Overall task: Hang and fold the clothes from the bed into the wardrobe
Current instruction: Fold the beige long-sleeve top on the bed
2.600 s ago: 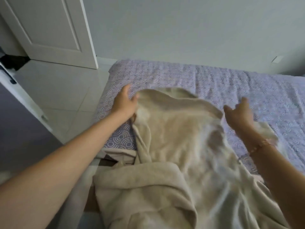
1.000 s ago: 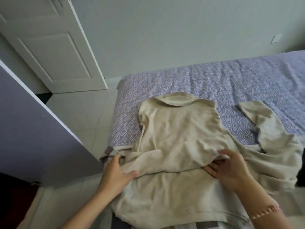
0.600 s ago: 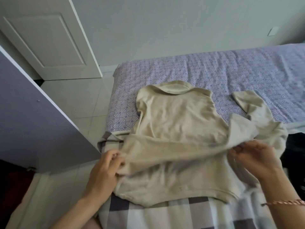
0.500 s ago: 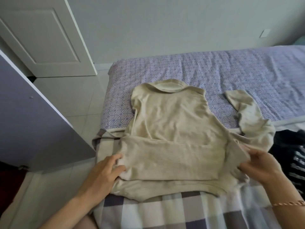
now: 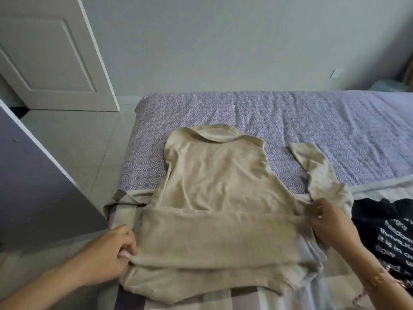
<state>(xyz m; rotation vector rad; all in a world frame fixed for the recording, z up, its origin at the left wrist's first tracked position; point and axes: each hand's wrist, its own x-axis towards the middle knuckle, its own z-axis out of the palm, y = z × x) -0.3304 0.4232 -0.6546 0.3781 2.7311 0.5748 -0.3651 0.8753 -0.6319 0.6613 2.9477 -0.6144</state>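
A beige long-sleeved top (image 5: pixel 214 182) lies flat on the bed (image 5: pixel 290 121), collar away from me. One sleeve is folded straight across its lower body. My left hand (image 5: pixel 111 251) pinches the folded sleeve at the left edge of the top. My right hand (image 5: pixel 324 218) grips the fabric at the right edge, where the other sleeve (image 5: pixel 317 166) bends away up the bed.
A black T-shirt with white lettering (image 5: pixel 388 233) lies on the bed just right of my right hand. A checked blanket (image 5: pixel 223 298) covers the near bed edge. A wardrobe door (image 5: pixel 33 186) stands open on the left; a white room door (image 5: pixel 55 54) behind, tiled floor between.
Both hands have drawn the sleeve across the top and laid it flat as a straight band. The view has drifted right, showing more of the black T-shirt.
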